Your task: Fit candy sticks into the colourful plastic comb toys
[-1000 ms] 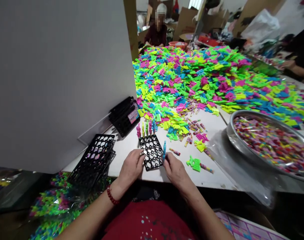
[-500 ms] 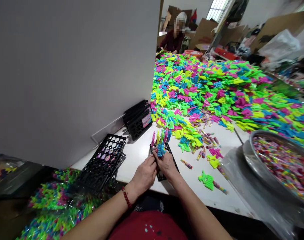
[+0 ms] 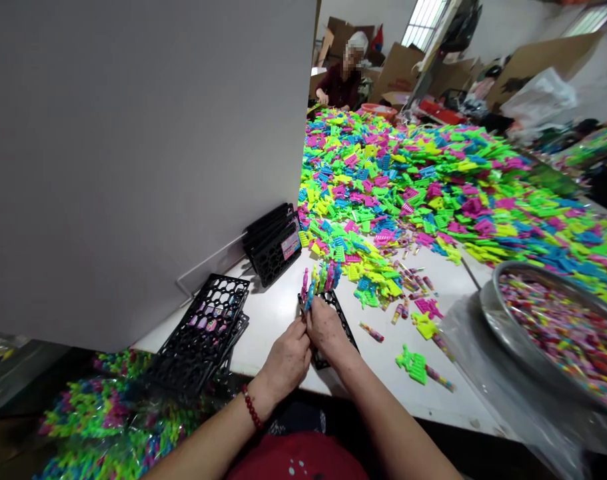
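Observation:
My right hand pinches a blue comb-like plastic piece, held upright over the near part of a black rack with holes. Against it, my left hand is closed, its fingertips meeting the right hand's; what they grip is hidden. Several pink, green and blue plastic pieces stand in a row at the rack's far end. To the right on the white table lie a small printed tube and a green plastic piece with a similar tube beside it.
A large heap of bright plastic pieces covers the table's far side. At right stands a metal bowl of small printed tubes. More black racks are stacked at left and lean by the grey panel. Another person sits behind the heap.
The blue piece has turned from showing its broad face to nearly edge-on and shifted slightly left. Both hands stay together over the rack. The view has shifted slightly.

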The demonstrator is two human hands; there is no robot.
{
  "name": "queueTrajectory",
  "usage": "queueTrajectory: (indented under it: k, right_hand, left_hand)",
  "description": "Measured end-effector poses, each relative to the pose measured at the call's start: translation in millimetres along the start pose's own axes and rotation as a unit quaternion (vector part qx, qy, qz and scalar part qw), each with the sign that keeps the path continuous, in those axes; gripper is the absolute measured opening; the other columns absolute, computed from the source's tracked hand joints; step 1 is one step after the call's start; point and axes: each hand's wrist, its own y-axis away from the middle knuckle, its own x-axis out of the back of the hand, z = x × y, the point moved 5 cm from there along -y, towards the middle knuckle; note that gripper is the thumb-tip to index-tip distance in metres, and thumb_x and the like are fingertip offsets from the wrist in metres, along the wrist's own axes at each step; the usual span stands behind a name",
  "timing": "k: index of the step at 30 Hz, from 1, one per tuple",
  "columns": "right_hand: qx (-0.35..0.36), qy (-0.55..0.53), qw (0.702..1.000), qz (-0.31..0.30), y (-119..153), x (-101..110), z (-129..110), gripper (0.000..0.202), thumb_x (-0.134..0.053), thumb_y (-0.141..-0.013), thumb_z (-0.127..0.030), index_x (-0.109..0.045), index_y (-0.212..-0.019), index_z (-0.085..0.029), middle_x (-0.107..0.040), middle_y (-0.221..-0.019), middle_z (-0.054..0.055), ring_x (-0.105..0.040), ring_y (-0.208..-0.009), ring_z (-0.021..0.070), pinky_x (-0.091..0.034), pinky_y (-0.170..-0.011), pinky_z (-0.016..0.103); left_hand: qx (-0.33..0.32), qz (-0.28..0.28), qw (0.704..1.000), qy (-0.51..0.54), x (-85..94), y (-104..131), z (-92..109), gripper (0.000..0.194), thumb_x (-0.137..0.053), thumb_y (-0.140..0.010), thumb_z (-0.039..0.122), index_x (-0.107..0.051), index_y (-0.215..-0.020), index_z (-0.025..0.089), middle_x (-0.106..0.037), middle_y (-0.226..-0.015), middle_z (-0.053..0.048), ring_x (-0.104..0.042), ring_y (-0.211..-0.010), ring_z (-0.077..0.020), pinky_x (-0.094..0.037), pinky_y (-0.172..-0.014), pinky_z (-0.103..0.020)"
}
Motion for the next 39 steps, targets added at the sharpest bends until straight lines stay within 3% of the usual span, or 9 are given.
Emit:
queueTrajectory:
  k: [14,18,21,23,28,30,33,36,39]
  right_hand:
    - [0.011,-0.011,1.0,-0.013,-8.0,2.0,-9.9,0.016,-0.049,-0.091,-0.009,-0.063,-0.093,-0.016,-0.067,-0.094,0.01,-0.061,-0.089,0.0228,-0.047,-0.082,0.031]
    - [0.041,-0.046,0.998,0.025,11.7,19.5,-5.0,0.019,-0.052,-0.095,-0.013,-0.06,-0.112,-0.016,-0.067,-0.107,0.009,-0.06,-0.101,0.0199,-0.047,-0.092,0.028]
    - [0.065,-0.074,0.988,0.117,46.5,45.9,20.0,0.027,-0.049,-0.098,-0.015,-0.057,-0.123,-0.013,-0.064,-0.116,0.013,-0.058,-0.109,0.0212,-0.046,-0.099,0.031]
    - [0.021,-0.024,0.986,0.163,70.1,61.9,49.2,0.025,-0.049,-0.097,-0.015,-0.061,-0.12,-0.014,-0.064,-0.115,0.015,-0.056,-0.107,0.0247,-0.046,-0.099,0.037]
    - [-0.086,0.112,0.979,0.146,102.7,76.3,101.9,0.013,-0.057,-0.094,-0.016,-0.067,-0.103,-0.017,-0.065,-0.109,0.013,-0.055,-0.1,0.0289,-0.047,-0.088,0.043]
    - [-0.084,0.089,0.98,0.157,109.0,78.6,104.4,0.013,-0.054,-0.095,-0.014,-0.067,-0.097,-0.017,-0.067,-0.101,0.012,-0.057,-0.095,0.0273,-0.047,-0.086,0.042]
    - [-0.114,-0.028,0.963,0.244,127.1,93.1,107.4,0.016,-0.05,-0.096,-0.015,-0.065,-0.1,-0.014,-0.069,-0.094,0.011,-0.062,-0.089,0.0245,-0.049,-0.084,0.039]
    - [-0.186,-0.183,0.905,0.336,161.0,115.1,124.9,0.02,-0.055,-0.096,-0.029,-0.065,-0.106,-0.017,-0.071,-0.097,0.008,-0.065,-0.086,0.0209,-0.051,-0.079,0.033]
    - [-0.265,-0.292,0.835,0.385,199.9,134.1,151.8,0.033,-0.065,-0.088,-0.047,-0.067,-0.103,-0.018,-0.07,-0.089,0.005,-0.064,-0.078,0.0191,-0.052,-0.07,0.03]
  left_hand:
    - [-0.016,0.011,1.0,-0.011,-0.6,-0.2,-5.5,0.042,-0.044,-0.094,0.012,-0.055,-0.134,0.017,-0.057,-0.135,-0.015,-0.05,-0.133,-0.0287,-0.047,-0.112,-0.049]
    - [-0.03,0.031,0.999,-0.031,-2.0,-0.3,-10.0,0.037,-0.046,-0.096,0.018,-0.057,-0.132,0.017,-0.057,-0.136,-0.015,-0.053,-0.129,-0.0289,-0.048,-0.11,-0.049]
    - [-0.039,0.049,0.997,-0.047,-2.9,0.6,-12.0,0.031,-0.049,-0.097,0.022,-0.061,-0.124,0.015,-0.061,-0.13,-0.017,-0.057,-0.123,-0.0292,-0.051,-0.106,-0.049]
    - [-0.043,0.056,0.996,-0.057,-3.3,1.2,-12.9,0.029,-0.049,-0.097,0.022,-0.061,-0.123,0.014,-0.061,-0.128,-0.017,-0.058,-0.121,-0.0289,-0.052,-0.105,-0.049]
    - [-0.056,0.077,0.992,-0.078,0.3,-2.1,-11.1,0.03,-0.05,-0.097,0.024,-0.059,-0.124,0.015,-0.06,-0.128,-0.017,-0.058,-0.12,-0.0305,-0.052,-0.103,-0.051]
    - [-0.08,0.088,0.989,-0.091,4.1,-6.3,-1.8,0.03,-0.051,-0.097,0.024,-0.058,-0.124,0.014,-0.06,-0.128,-0.017,-0.058,-0.12,-0.0314,-0.052,-0.102,-0.052]
    - [-0.119,0.098,0.984,-0.087,8.9,-15.5,24.0,0.027,-0.054,-0.096,0.022,-0.059,-0.121,0.015,-0.063,-0.122,-0.015,-0.06,-0.113,-0.0281,-0.053,-0.1,-0.047]
    - [-0.143,0.044,0.988,-0.046,0.2,-28.3,57.1,0.019,-0.055,-0.096,0.021,-0.061,-0.113,0.017,-0.065,-0.111,-0.011,-0.062,-0.104,-0.0236,-0.054,-0.094,-0.04]
    - [-0.15,-0.046,0.988,-0.012,-25.1,-42.1,88.4,0.014,-0.052,-0.097,0.021,-0.062,-0.105,0.017,-0.065,-0.105,-0.009,-0.061,-0.097,-0.0218,-0.054,-0.087,-0.036]
